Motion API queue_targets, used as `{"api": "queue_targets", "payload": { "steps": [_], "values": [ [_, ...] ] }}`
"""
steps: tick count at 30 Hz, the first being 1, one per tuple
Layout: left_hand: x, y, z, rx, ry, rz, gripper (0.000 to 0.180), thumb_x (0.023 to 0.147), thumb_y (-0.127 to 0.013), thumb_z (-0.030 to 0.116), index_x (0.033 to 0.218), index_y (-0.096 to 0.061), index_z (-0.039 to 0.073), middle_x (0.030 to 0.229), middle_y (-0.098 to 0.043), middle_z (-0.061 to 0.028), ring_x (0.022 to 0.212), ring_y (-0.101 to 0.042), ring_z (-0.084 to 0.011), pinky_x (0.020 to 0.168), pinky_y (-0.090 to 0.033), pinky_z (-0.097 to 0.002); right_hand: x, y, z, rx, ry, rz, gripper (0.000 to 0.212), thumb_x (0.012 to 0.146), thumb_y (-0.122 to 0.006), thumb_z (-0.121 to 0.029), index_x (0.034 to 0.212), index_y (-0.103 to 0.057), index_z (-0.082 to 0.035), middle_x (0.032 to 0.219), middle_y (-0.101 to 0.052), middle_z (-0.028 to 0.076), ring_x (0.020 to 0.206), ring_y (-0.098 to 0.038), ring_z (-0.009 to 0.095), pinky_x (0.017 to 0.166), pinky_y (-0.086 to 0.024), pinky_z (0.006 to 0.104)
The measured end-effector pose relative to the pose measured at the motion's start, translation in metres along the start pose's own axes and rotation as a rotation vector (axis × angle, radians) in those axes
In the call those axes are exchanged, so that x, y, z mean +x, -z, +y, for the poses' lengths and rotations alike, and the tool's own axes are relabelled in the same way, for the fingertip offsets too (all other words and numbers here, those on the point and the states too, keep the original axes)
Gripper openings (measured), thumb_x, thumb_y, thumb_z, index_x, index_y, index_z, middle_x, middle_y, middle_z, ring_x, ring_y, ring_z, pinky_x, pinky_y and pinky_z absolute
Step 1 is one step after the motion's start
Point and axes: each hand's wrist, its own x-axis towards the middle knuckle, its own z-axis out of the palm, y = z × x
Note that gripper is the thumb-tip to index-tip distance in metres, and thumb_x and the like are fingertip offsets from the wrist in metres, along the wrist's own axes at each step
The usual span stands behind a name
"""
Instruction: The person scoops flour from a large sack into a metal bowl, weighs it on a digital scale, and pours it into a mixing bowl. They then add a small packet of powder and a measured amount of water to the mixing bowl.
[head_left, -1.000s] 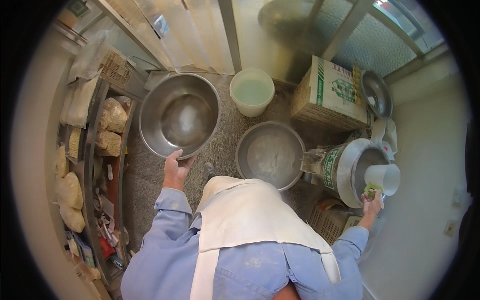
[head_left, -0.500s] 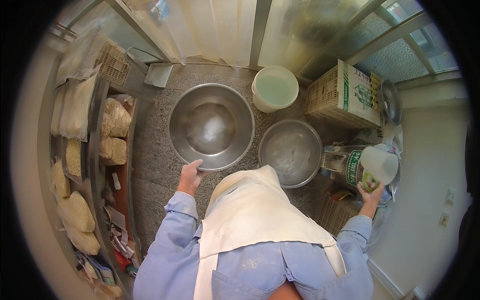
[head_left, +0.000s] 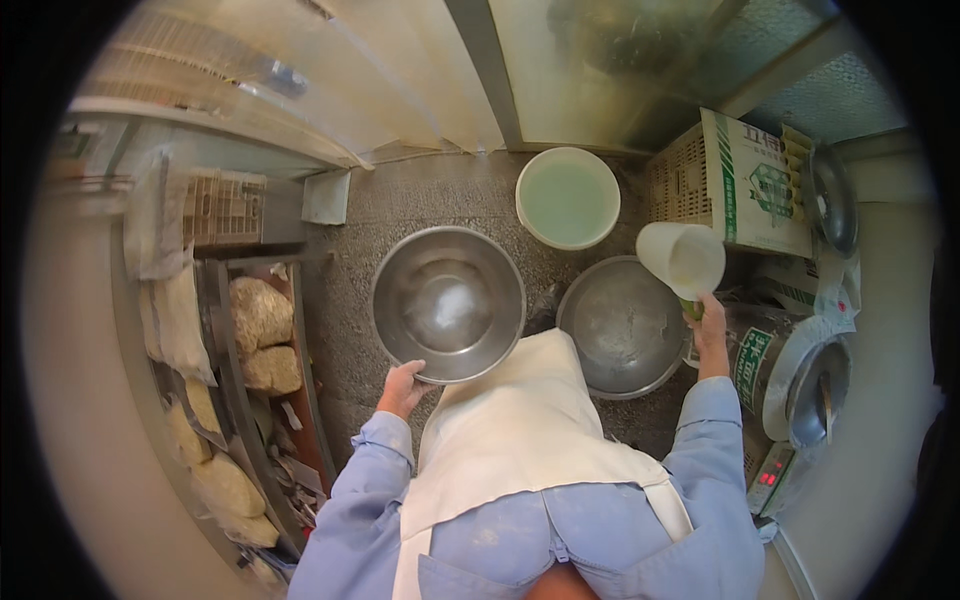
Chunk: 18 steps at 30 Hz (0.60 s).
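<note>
My left hand (head_left: 402, 388) grips the near rim of a big, shiny steel basin (head_left: 450, 305), which looks bare inside. In my right hand (head_left: 710, 325) is a white plastic jug (head_left: 665, 250), held by its green handle (head_left: 690, 308). The jug is tilted above the right edge of a second steel basin (head_left: 622, 325), whose inside is dull and streaked with pale residue. Behind the two basins stands a white bucket (head_left: 568, 198) of pale greenish liquid.
Shelves (head_left: 315, 400) with bagged goods line the left side. At the far right, a crate (head_left: 682, 185) stands beside a printed carton (head_left: 765, 190). Below that are a steel bowl (head_left: 815, 400) with a utensil in it and a scale (head_left: 768, 478) with a lit red display.
My right hand has brought the jug leftward and forward, from over the items at the right to beside the second basin. My left hand stays on the big basin's rim. The view has shifted.
</note>
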Motion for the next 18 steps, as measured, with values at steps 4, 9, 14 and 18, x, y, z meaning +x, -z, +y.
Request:
{"api": "queue_targets", "payload": {
  "steps": [4,9,14,18],
  "values": [
    [0.045,-0.031,0.011,0.025,0.027,-0.012,0.036,0.082,-0.043,-0.002,0.117,-0.037,-0.006,0.117,-0.047,-0.0222,0.107,-0.050,-0.0365,0.091,-0.040,-0.0565,0.071,-0.053,-0.022,-0.061,-0.009,-0.154,0.022,0.076,-0.056,-0.026,0.064,-0.049,-0.009,0.065,-0.043,-0.003,0.064,-0.044,0.011,0.059,-0.034,0.0297],
    [0.119,-0.059,0.014,0.072,0.079,-0.094,0.041,0.082,-0.044,-0.003,0.122,-0.035,-0.003,0.119,-0.046,-0.0193,0.107,-0.050,-0.0351,0.090,-0.042,-0.0530,0.137,-0.117,-0.027,-0.460,0.012,-0.202,0.027,0.078,-0.055,-0.026,0.075,-0.057,0.001,0.071,-0.053,0.003,0.069,-0.050,0.015,0.060,-0.038,0.0317],
    [0.194,-0.084,0.014,0.085,0.096,-0.150,0.044,0.080,-0.044,-0.005,0.123,-0.035,-0.002,0.115,-0.048,-0.0179,0.102,-0.053,-0.0344,0.088,-0.045,-0.0523,0.190,-0.181,0.004,-0.763,0.314,-0.187,0.036,0.076,-0.056,-0.033,0.088,-0.063,0.001,0.084,-0.062,0.019,0.084,-0.057,0.035,0.073,-0.044,0.0415],
    [0.240,-0.077,0.021,0.222,0.175,-0.213,0.045,0.080,-0.044,-0.006,0.123,-0.033,-0.001,0.118,-0.046,-0.0167,0.104,-0.051,-0.0339,0.086,-0.046,-0.0539,0.225,-0.228,0.050,-1.121,0.323,-0.102,0.035,0.079,-0.055,-0.034,0.089,-0.064,-0.002,0.087,-0.062,0.018,0.088,-0.055,0.036,0.083,-0.039,0.0463]
  ]
}}
